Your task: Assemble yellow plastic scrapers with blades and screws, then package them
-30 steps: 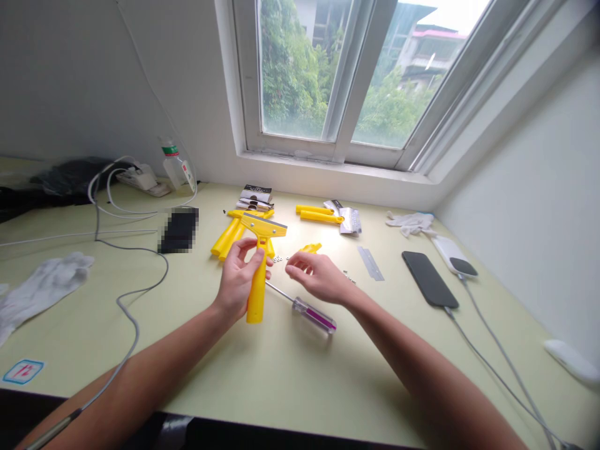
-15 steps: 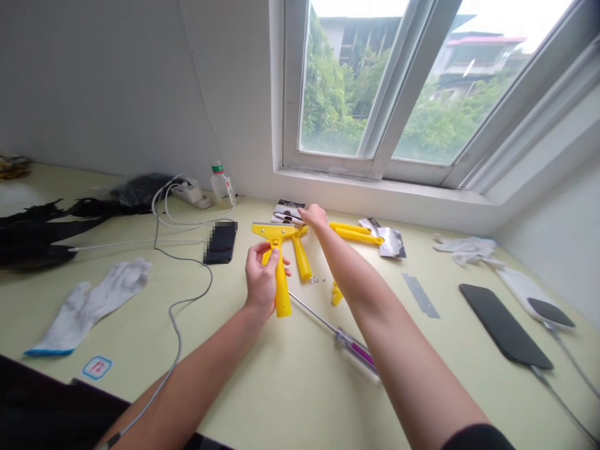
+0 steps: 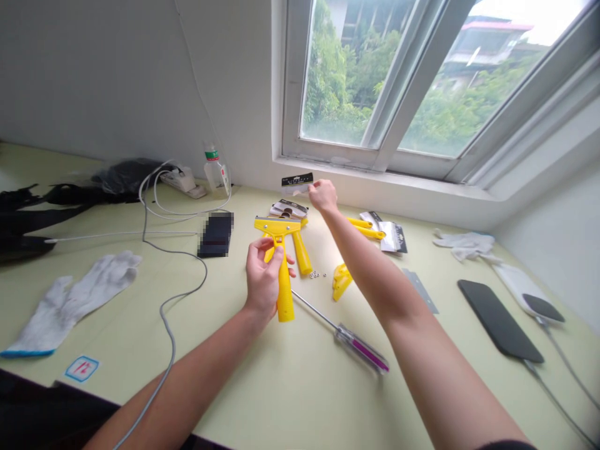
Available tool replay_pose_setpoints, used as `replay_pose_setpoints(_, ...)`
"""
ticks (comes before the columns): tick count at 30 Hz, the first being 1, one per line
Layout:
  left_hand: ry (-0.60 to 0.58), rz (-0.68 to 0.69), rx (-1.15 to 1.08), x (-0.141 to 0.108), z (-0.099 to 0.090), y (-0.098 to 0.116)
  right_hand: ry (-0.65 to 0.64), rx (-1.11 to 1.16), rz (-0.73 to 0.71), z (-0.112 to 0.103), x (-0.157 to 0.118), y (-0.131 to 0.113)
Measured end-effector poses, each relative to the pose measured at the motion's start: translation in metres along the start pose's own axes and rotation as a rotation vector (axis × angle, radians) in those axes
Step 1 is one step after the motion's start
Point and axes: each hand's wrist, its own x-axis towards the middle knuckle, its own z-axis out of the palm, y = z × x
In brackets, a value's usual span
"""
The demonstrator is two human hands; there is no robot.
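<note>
Left hand [image 3: 263, 275] grips the yellow scraper [image 3: 285, 294] above the counter [image 3: 290, 381], blade [image 3: 277, 219] up — best pointed outward; right hand [image 3: 323, 195] pinches a black-topped packet [image 3: 297, 181] — best lifted clear of the stacked packets [image 3: 288, 208] nearby.

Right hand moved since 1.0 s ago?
Yes. The right hand moved forward, from near the screwdriver toward the window frame, and now holds a black-topped packet.

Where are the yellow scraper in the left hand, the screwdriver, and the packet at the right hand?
Yellow scraper [image 3: 285, 287], head view: its handle.
Screwdriver [image 3: 362, 350], head view: its purple-striped handle.
Packet [image 3: 296, 180], head view: its black top.
</note>
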Motion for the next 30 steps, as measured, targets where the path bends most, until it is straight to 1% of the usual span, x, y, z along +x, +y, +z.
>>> replay_pose_setpoints(3,-0.011,-0.004,-0.026,0.000,0.001,0.000,0.061,0.041,-0.170,-0.052,-0.035,0.025)
replay_pose_setpoints(5,0.011,0.012,-0.043,0.004,0.001,0.001,0.114,0.126,-0.307,-0.086,-0.069,0.048)
replay_pose_setpoints(6,0.034,0.027,-0.048,0.007,0.001,0.003,0.131,0.167,-0.350,-0.101,-0.087,0.061)
replay_pose_setpoints(7,0.060,0.043,-0.051,0.012,0.002,0.004,0.126,0.189,-0.352,-0.114,-0.106,0.073)
replay_pose_setpoints(8,0.086,0.059,-0.054,0.017,0.003,0.006,0.096,0.211,-0.337,-0.124,-0.124,0.083)
replay_pose_setpoints(9,0.110,0.073,-0.061,0.023,0.005,0.009,0.057,0.244,-0.318,-0.133,-0.140,0.091)
replay_pose_setpoints(11,0.136,0.086,-0.073,0.036,0.013,0.013,-0.023,0.289,-0.285,-0.142,-0.167,0.101)
replay_pose_setpoints(13,0.143,0.073,-0.087,0.050,0.024,0.018,-0.144,0.378,-0.274,-0.145,-0.183,0.101)
replay_pose_setpoints(15,0.134,0.078,-0.109,0.061,0.038,0.021,-0.257,0.480,-0.280,-0.142,-0.191,0.096)
replay_pose_setpoints(17,0.096,0.107,-0.129,0.068,0.052,0.022,-0.342,0.590,-0.281,-0.137,-0.194,0.090)
replay_pose_setpoints(19,0.027,0.115,-0.130,0.069,0.066,0.022,-0.397,0.696,-0.256,-0.130,-0.195,0.085)
replay_pose_setpoints(21,-0.058,0.070,-0.118,0.064,0.077,0.020,-0.400,0.778,-0.206,-0.122,-0.196,0.084)
replay_pose_setpoints(24,-0.185,-0.002,-0.102,0.050,0.088,0.014,-0.348,0.892,-0.114,-0.112,-0.197,0.084)
replay_pose_setpoints(27,-0.279,0.002,-0.054,0.037,0.092,0.006,-0.288,1.010,-0.039,-0.105,-0.198,0.084)
replay_pose_setpoints(30,-0.339,-0.011,0.013,0.033,0.089,-0.002,-0.249,1.044,0.029,-0.102,-0.199,0.084)
